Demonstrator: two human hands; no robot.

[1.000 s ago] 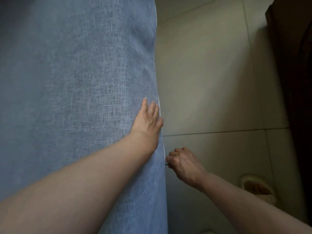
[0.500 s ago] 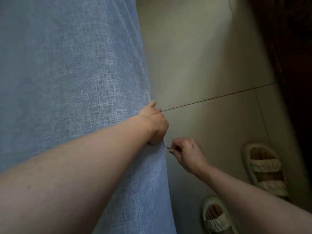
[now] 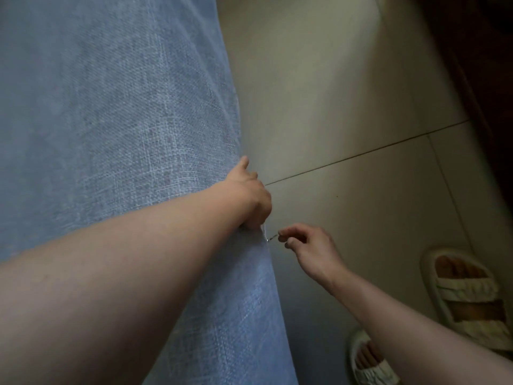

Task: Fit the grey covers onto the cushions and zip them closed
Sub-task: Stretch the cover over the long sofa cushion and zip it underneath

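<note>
The blue-grey woven fabric cover fills the left, and the left hand grips its edge with curled fingers. Just right of those fingers, the right hand pinches the small metal zip pull. Two cream strapped slippers lie on the beige tiled floor, right of that hand.

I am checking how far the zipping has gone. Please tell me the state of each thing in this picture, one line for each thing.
grey cover: on the cushion, standing upright on the floor.
zip pull: pinched, sticking out from the cover's edge.
left hand: grips the cover's edge just above the pull.
right hand: pinches the zip pull.
slippers: lying on the tiled floor, not worn.
</note>
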